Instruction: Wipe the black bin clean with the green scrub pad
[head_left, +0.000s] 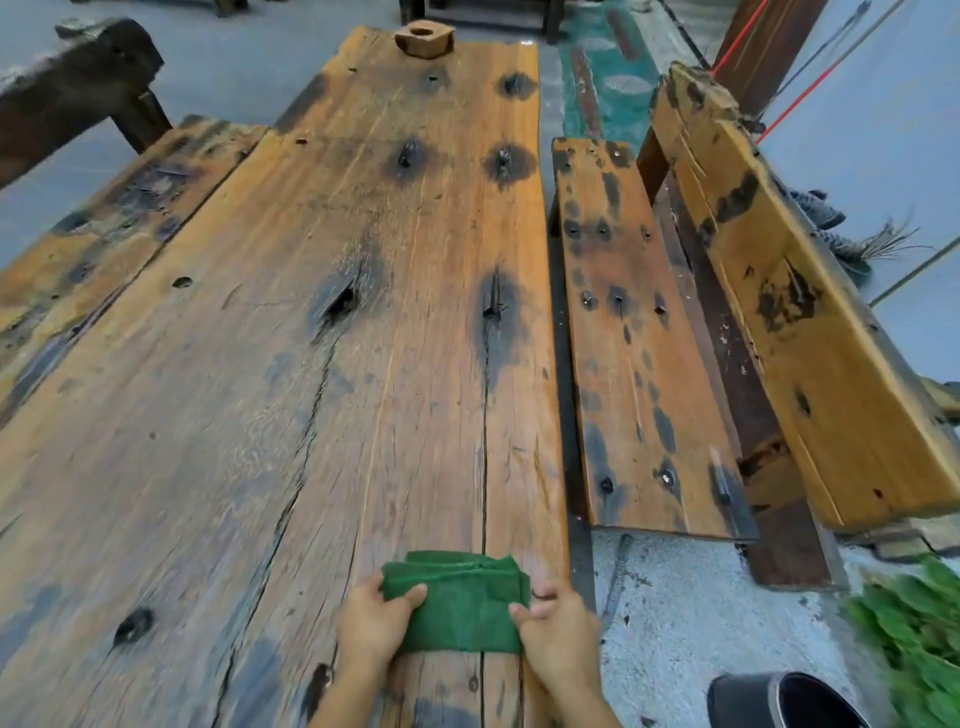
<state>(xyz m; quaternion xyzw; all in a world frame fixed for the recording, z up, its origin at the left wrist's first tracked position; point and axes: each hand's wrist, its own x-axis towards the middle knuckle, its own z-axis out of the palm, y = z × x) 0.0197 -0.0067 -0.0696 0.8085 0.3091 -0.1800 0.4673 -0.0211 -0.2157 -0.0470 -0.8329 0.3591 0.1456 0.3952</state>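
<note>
The long wooden table (322, 364) is offering wide bare planks ahead, but its right edge is running just beside the work — a slip there could be dropping the pad toward the black bin (779, 699) on the ground below. The green scrub pad (460, 603) is lying folded near that edge. The left hand (371, 621) and right hand (558, 629) are pinching its two sides — loosely, so folds may spring open.

I can read no text, label, brand or number anywhere, though blur at five o'clock might hide small markings from me.
</note>
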